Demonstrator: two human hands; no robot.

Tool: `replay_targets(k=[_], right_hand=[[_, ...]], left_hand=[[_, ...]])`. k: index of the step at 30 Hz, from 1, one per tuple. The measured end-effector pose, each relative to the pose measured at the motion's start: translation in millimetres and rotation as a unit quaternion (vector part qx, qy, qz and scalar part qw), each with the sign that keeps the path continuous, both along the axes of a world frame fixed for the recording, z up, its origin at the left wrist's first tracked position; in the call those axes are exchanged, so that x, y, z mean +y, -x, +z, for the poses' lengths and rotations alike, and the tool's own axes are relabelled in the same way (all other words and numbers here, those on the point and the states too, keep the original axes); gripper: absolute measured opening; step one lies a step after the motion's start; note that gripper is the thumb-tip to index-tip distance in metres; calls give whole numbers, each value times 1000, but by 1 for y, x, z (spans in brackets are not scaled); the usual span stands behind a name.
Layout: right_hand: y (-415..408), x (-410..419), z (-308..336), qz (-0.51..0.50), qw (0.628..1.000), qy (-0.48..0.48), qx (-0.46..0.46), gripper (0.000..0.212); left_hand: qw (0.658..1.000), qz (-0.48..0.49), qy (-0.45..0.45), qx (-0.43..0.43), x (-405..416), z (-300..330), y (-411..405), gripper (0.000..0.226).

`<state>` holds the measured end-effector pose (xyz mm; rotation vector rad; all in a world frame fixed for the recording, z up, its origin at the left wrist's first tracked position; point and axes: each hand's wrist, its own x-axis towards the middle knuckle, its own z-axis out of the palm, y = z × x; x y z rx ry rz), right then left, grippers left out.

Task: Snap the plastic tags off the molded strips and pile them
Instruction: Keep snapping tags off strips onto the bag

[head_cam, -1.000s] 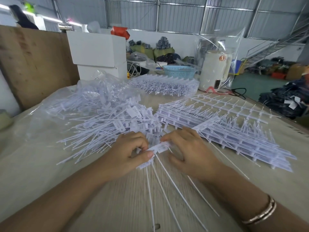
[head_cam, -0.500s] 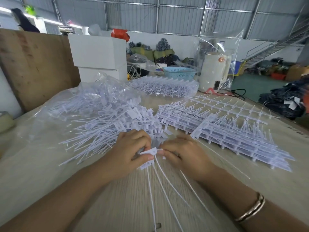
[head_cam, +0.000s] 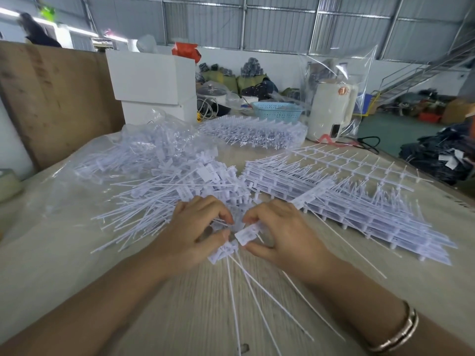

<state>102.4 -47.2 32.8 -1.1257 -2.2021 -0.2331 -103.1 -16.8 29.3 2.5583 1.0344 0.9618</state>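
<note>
1. Left hand [head_cam: 191, 235]: fingers curled, thumb pressed down; the grip is clenched on a short strip of white tags [head_cam: 223, 251] at the near centre of the tabletop [head_cam: 180, 304].
2. Right hand [head_cam: 285, 233]: thumb and fingers pinch a single white tag [head_cam: 248, 233], which lies tilted just beside the left thumb tip. A metal bangle [head_cam: 399, 332] sits on the right wrist.
3. Thin white tails [head_cam: 259, 291] fan from the held pieces toward the viewer across the tabletop.
4. Loose pile of detached tags [head_cam: 164, 191]: lies left of centre, just beyond the left hand, partly on a clear plastic bag [head_cam: 144, 147].
5. Stack of molded strips [head_cam: 359, 201]: lies right of centre, just beyond the right hand.
6. A further bagged bundle of strips [head_cam: 257, 133] lies at the far side, near a blue basket [head_cam: 276, 111] and a white kettle [head_cam: 330, 111].
7. White boxes [head_cam: 154, 83] stand at the far left, beside a brown board [head_cam: 51, 98].
</note>
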Motion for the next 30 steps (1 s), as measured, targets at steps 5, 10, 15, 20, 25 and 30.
replay_targets(k=[5, 10, 15, 20, 25, 30], right_hand=[[6, -7, 5, 13, 1000, 5, -22, 32], [-23, -5, 16, 28, 997, 66, -12, 33], [-16, 4, 9, -21, 997, 9, -77, 17], [-17, 8, 10, -21, 996, 73, -49, 25], [-14, 8, 8, 2, 995, 92, -29, 32], [-10, 8, 5, 74, 983, 158, 61, 34]], left_hand=[[999, 6, 8, -33, -10, -2, -22, 21], [999, -13, 42, -28, -3, -5, -16, 43], [999, -21, 27, -6, -5, -7, -17, 40], [999, 3, -42, 32, -1, -4, -13, 45], [988, 4, -119, 94, 1, 0, -10, 22], [999, -23, -31, 19, -3, 4, -11, 21]])
